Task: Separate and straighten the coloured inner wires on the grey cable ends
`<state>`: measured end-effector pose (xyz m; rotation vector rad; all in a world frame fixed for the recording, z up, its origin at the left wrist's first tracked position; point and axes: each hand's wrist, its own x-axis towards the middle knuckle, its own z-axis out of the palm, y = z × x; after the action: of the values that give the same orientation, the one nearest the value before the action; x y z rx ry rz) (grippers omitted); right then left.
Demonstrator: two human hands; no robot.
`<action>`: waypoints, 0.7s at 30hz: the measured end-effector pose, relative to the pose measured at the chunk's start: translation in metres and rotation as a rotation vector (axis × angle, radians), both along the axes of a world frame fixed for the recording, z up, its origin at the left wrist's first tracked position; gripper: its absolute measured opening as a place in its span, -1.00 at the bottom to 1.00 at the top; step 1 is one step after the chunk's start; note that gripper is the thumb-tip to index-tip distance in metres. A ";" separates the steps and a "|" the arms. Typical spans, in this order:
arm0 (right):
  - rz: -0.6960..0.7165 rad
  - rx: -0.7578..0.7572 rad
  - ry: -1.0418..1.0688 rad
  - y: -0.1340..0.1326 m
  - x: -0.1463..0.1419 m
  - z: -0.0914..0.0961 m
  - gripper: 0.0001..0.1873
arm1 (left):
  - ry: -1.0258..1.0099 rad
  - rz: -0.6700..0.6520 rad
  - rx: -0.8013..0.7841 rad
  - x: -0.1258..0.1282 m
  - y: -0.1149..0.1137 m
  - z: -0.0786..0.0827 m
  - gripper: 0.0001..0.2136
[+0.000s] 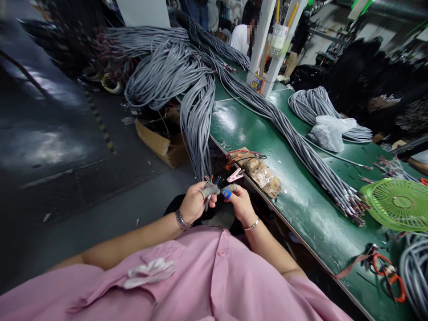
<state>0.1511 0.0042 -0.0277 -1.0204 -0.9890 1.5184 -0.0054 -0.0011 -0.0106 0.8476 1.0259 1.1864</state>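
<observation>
My left hand [195, 203] is closed around the end of a grey cable [210, 191], held just off the near edge of the green bench. Thin coloured wires [212, 180] fan out of the cable's stripped end. My right hand [239, 203] is closed beside it, its taped fingertips with a blue cover [227, 193] pinching at the cable end. A pink clip-like tool [235, 175] shows just above my right hand; I cannot tell whether it is held. Both hands hover over my lap.
A long bundle of grey cables [294, 142] runs along the green bench [301, 209], and more cables [197, 116] drape off its edge toward a cardboard box [160, 142]. A taped block [261, 171], a plastic bag [329, 131], a green fan [397, 204] and orange cutters [388, 269] lie there. A person sits at the back.
</observation>
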 end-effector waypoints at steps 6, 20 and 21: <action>0.030 -0.138 0.297 0.009 0.015 -0.004 -0.66 | 0.002 -0.023 0.003 0.001 -0.001 0.011 -0.82; -0.154 0.085 0.174 0.025 -0.003 0.006 -0.51 | -0.028 -0.208 0.036 0.003 0.012 0.010 -0.81; -0.112 0.035 0.259 0.026 -0.003 0.008 -0.53 | -0.026 -0.206 0.035 0.003 0.013 0.010 -0.81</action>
<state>0.1479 0.0302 -0.0198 -0.8156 -0.7614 1.4915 -0.0023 0.0117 -0.0007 0.9403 0.8763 1.0400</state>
